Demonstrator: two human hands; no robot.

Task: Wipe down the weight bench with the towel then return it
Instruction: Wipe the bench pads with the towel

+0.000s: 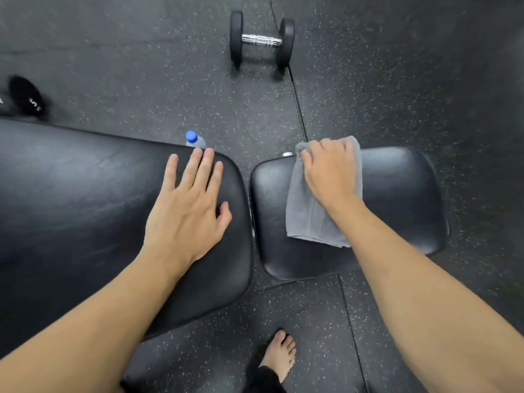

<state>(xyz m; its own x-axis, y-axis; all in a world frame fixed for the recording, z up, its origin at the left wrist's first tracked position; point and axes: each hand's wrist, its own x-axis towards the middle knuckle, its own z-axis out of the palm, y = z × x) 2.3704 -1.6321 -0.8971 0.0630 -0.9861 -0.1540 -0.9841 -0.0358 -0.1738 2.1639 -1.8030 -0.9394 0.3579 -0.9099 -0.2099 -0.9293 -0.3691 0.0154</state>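
The black padded weight bench runs across the view in two parts: a long back pad (71,199) on the left and a smaller seat pad (402,194) on the right, with a narrow gap between them. A grey folded towel (309,219) lies on the seat pad's left half. My right hand (329,171) presses down on the towel's far end, fingers curled over its edge. My left hand (190,205) rests flat on the back pad near its right end, fingers spread, holding nothing.
A black dumbbell (261,41) with a chrome handle lies on the speckled rubber floor beyond the bench. A water bottle with a blue cap (194,139) stands just behind the back pad. Another dumbbell end (27,96) sits far left. My bare foot (279,355) is below.
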